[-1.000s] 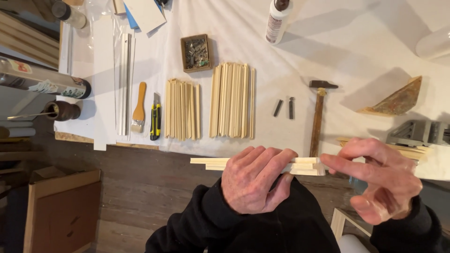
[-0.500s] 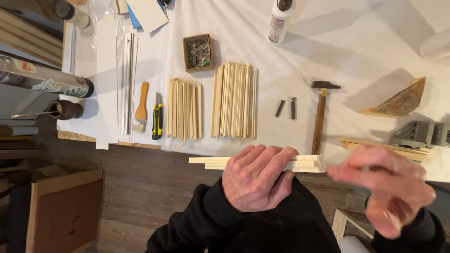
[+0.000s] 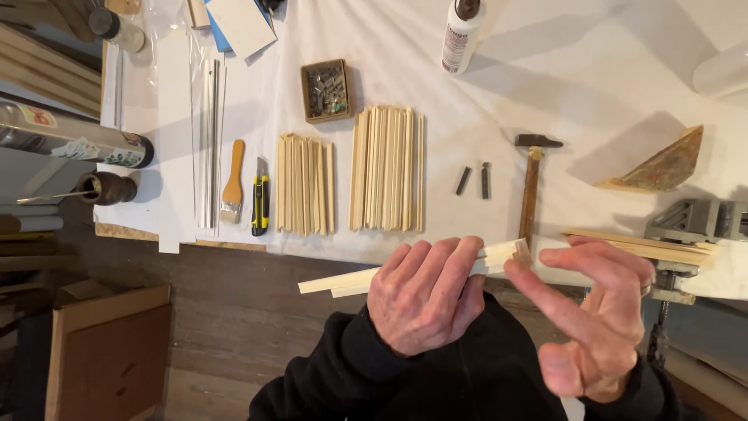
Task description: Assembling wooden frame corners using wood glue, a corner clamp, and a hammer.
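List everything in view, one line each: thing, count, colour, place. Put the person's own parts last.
wooden strips: a few, pale, held in front of the table edge
short stick pile: one, pale wood, table centre-left
long stick pile: one, pale wood, table centre
small box: one, brown, holds dark metal bits, behind the piles
hammer: one, wooden handle, right of the piles
brush: one, wooden handle, left
utility knife: one, yellow and black, beside the brush
glue bottle: one, white, top
wedge: one, brownish, right
left hand: grip closed around the strips
right hand: open, finger touching the strips' end
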